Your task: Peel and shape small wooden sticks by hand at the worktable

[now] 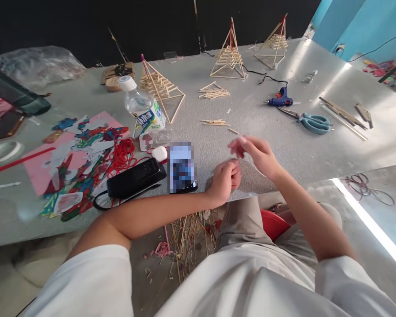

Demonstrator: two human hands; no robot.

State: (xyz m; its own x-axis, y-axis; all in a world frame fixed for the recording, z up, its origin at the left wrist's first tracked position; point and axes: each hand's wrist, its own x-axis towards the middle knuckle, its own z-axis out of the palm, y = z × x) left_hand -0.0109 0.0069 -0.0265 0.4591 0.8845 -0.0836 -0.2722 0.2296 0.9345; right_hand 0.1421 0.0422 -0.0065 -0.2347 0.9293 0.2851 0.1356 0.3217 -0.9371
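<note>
My left hand (222, 181) rests closed on the table's near edge, its fingers curled in and nothing showing between them. Just above and to its right, my right hand (255, 153) hovers with loosely bent fingers apart, slightly blurred and holding nothing visible. Left of my left hand lies a phone (182, 165) with a lit, pixelated screen. Beyond the hands are a short stick (233, 131), a small bundle of thin wooden sticks (215, 122) and a larger pile of sticks (214, 92).
Stick pyramids stand at the back: a left one (161, 88), a middle one (229, 55) and a right one (275, 46). A glue gun (281, 97) and scissors (313, 122) lie right. Leftward are a bottle (143, 108), black case (135, 176), red cord (122, 154) and scraps.
</note>
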